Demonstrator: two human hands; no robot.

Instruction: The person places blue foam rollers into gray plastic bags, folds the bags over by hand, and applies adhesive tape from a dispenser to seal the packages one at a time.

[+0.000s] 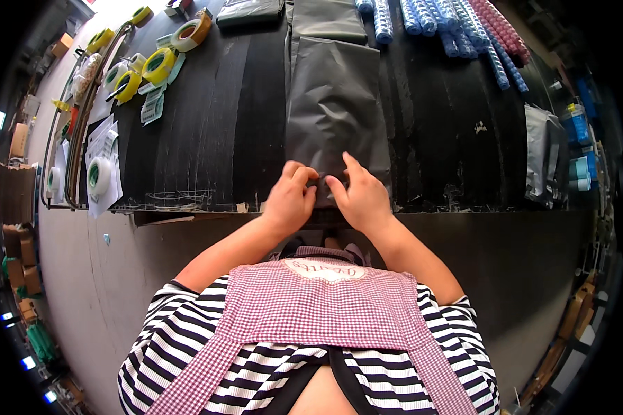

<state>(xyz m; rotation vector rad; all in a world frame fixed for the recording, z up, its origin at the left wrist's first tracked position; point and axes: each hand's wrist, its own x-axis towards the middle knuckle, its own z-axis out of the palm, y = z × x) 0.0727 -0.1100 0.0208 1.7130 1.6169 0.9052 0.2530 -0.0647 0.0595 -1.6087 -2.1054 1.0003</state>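
Pinching near edge of grey bag [336, 104], left hand [289, 200] and right hand [362, 199] clamp together, bag flat on black table [221, 124]; tape rolls [156, 66] at ten o'clock, blue rolls [450, 28] at one o'clock within reach.

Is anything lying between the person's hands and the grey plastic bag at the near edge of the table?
Nothing visible does. The left hand and the right hand both already pinch the near end of the grey bag, which lies flat on the black table. The tape rolls sit well off to the left.
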